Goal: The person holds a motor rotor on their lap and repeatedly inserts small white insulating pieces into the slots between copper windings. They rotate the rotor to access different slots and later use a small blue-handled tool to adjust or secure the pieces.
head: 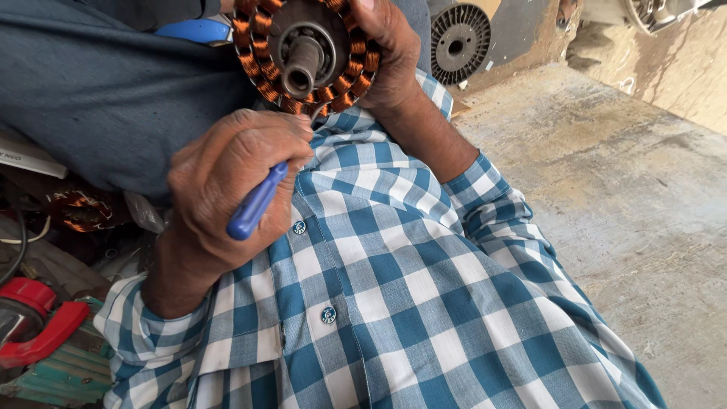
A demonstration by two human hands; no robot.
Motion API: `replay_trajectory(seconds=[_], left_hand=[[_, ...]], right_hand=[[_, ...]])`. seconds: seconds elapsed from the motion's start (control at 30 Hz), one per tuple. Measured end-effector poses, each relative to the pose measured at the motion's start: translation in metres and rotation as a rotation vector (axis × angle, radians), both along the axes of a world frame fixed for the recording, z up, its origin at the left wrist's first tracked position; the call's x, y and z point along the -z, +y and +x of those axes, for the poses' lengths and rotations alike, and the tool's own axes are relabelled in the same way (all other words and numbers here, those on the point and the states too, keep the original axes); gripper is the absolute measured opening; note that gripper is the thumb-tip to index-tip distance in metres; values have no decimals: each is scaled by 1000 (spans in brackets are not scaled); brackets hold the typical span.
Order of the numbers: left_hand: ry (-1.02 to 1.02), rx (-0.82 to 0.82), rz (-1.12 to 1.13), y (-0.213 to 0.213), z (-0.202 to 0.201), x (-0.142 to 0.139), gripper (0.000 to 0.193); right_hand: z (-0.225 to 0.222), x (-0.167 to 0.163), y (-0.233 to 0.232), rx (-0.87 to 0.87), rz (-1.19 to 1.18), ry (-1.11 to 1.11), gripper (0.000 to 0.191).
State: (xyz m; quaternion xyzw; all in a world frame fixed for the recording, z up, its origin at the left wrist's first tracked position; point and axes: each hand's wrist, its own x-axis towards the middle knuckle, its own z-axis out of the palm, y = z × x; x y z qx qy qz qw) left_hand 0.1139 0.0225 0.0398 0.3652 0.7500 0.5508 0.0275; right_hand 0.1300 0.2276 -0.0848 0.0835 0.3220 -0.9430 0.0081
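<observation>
Left hand (pixel 227 189) fist-grip on blue tool handle (pixel 256 203); right hand (pixel 390 53) cups copper-wound stator (pixel 303 53).

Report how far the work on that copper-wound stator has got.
Done: the copper coils sit wound all round the visible part of the stator. In hand: the right hand holds the stator, and the left hand grips a blue-handled tool whose tip meets the lower coils. Left: cannot be judged, since the stator's top is cut off by the frame.
</observation>
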Motion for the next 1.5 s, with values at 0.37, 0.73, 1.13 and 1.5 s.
replay_trajectory(seconds=[0.37, 0.73, 1.13, 1.5], left_hand=[[114, -29, 103, 10, 14, 15, 20], [-144, -116, 153, 13, 11, 14, 15], [-43, -139, 186, 21, 9, 21, 14], [317, 47, 10, 29, 12, 17, 12]], right_hand=[[-3, -15, 1, -20, -126, -208, 45], [0, -13, 3, -89, -161, -190, 49], [-5, -17, 5, -86, -116, -145, 51], [-5, -17, 2, -90, -165, -123, 45]])
